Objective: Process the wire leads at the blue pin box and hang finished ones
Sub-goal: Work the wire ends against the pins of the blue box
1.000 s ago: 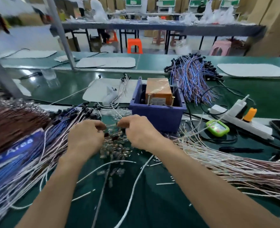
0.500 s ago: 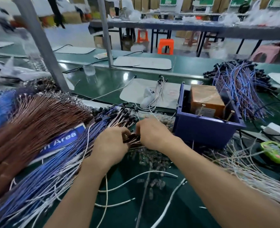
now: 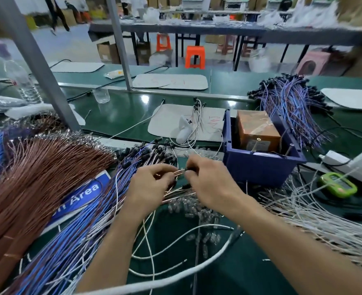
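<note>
- Head view: left hand (image 3: 152,184), fingers curled, grips a small bunch of wire leads (image 3: 178,172) above the green bench (image 3: 120,116).
- Right hand (image 3: 210,182) pinches the same leads' dark ends, just left of the blue pin box (image 3: 259,167).
- Blue wire bundle (image 3: 75,237) lies far left.

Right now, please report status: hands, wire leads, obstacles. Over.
Left hand and right hand both pinching wire leads. Blue pin box right of hands, untouched. Loose wire piles crowd both sides.

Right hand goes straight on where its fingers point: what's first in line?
Right hand points left: first the leads it pinches, then probably the left hand just beyond. Depth unclear.
</note>
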Demonstrator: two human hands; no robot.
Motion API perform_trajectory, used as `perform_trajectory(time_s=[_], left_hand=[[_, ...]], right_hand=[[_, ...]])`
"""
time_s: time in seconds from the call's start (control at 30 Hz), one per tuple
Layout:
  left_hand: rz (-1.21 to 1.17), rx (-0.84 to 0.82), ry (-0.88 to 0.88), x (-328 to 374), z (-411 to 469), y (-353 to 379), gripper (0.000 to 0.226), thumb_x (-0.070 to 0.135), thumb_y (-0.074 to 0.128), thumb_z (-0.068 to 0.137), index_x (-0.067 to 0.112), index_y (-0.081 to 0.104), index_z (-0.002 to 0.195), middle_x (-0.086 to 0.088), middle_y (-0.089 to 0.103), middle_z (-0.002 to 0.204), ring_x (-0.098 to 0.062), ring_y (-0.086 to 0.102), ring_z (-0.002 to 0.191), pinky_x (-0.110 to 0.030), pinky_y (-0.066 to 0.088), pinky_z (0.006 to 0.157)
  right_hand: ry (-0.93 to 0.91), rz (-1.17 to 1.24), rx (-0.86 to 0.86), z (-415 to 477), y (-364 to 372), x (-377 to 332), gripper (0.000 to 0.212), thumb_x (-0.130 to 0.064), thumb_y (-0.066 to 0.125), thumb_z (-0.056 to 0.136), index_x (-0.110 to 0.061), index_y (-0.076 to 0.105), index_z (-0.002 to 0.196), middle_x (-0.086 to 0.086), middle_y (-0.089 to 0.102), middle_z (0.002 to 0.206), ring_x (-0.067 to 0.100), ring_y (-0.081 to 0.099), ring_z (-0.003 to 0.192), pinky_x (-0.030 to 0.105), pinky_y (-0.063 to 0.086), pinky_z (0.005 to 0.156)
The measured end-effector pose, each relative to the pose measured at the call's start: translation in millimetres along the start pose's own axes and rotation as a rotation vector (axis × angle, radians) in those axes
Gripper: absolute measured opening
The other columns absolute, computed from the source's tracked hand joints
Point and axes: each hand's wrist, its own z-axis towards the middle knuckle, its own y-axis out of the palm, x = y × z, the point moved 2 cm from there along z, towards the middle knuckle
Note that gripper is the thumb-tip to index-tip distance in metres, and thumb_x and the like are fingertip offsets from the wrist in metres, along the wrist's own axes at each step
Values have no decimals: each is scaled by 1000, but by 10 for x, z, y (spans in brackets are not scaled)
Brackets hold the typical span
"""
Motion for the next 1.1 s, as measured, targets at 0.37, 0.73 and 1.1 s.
perform_trajectory(time_s=[0.37,0.73,1.1], left_hand=[[-47,-269,-198,7,-264,-727,16,9,79,88,24,84,85,-8,76,74,-10,61,65,-23,47,64],[221,-27,83,895,-228,-441,7,35,82,84,37,81,77,13,73,64,1,57,50,-21,52,58],[238,-303,22,646,-296,693,21,26,80,88,44,81,78,4,74,64,-6,54,49,-21,44,49]], right_hand=[[173,349,361,-846,-368,327,27,-23,61,99,-31,68,74,-7,66,63,8,55,52,18,38,47],[353,520,340,-1287,-649,898,18,-18,69,89,-34,76,86,0,71,66,11,61,55,34,52,53],[506,246,154,-1610,-1429,1700,28,-19,65,95,-40,80,84,-9,71,63,11,58,51,36,50,56]])
